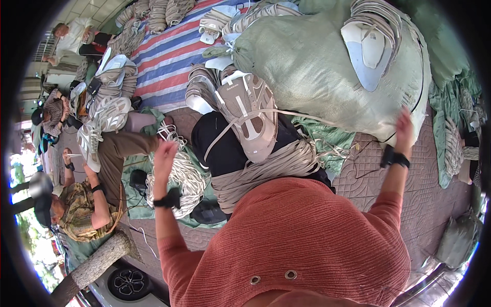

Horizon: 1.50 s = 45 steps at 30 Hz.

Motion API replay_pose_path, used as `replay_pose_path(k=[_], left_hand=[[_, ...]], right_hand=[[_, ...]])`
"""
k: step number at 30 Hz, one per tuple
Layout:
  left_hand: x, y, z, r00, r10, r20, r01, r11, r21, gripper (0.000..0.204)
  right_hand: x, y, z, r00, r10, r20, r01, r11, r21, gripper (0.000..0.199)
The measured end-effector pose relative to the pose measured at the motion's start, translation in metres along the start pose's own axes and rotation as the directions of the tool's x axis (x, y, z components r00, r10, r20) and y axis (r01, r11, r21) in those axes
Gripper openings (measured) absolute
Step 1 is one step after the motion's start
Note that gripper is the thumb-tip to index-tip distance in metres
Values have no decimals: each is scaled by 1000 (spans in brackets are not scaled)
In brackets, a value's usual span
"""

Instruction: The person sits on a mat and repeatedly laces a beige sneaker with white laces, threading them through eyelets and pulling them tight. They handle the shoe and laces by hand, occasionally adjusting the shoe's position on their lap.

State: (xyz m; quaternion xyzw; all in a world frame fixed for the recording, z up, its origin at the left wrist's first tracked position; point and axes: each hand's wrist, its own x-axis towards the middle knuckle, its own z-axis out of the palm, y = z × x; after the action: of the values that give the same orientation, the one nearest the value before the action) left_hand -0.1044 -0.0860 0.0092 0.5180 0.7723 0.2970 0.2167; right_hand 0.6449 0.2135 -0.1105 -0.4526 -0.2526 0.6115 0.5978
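A beige and grey mesh shoe upper [248, 115] lies across my lap on dark cloth, its toe toward me. One pale shoelace [302, 113] runs through it; one length reaches right toward the sack, and another bends down to the left. Left of the upper, my left hand [164, 156] is raised with its fingers drawn together. My right hand [404, 128] is out to the far right before the sack, fingers closed. I cannot make out what either hand holds. A thick bundle of beige laces [266, 171] lies across my thighs.
A big pale green woven sack [307, 56] stands ahead, with stacked uppers [372, 43] on top. Loose white laces [181, 181] lie on green cloth at left. A striped sheet [163, 61] carries more bundles. A co-worker in camouflage [84, 212] sits left, near a tree trunk [97, 263].
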Motion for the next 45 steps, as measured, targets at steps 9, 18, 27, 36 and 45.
replay_pose_path(k=[9, 18, 27, 36, 45], left_hand=[[107, 154, 140, 922, 324, 212, -373, 888, 268, 18], [106, 153, 144, 841, 346, 416, -441, 883, 158, 20], [107, 154, 141, 833, 287, 474, -342, 939, 31, 16], [104, 155, 138, 833, 298, 466, -336, 942, -3, 15], [120, 108, 162, 781, 503, 370, -502, 858, -105, 15]], right_hand=[[-109, 166, 352, 661, 214, 719, 369, 741, -561, 19], [-134, 160, 333, 588, 462, 663, 289, 646, -707, 19], [-145, 157, 328, 649, 77, 757, 554, 634, -540, 16], [-146, 159, 334, 617, 107, 780, 597, 581, -553, 15], [-159, 186, 352, 606, -112, 787, 787, 229, -573, 14]])
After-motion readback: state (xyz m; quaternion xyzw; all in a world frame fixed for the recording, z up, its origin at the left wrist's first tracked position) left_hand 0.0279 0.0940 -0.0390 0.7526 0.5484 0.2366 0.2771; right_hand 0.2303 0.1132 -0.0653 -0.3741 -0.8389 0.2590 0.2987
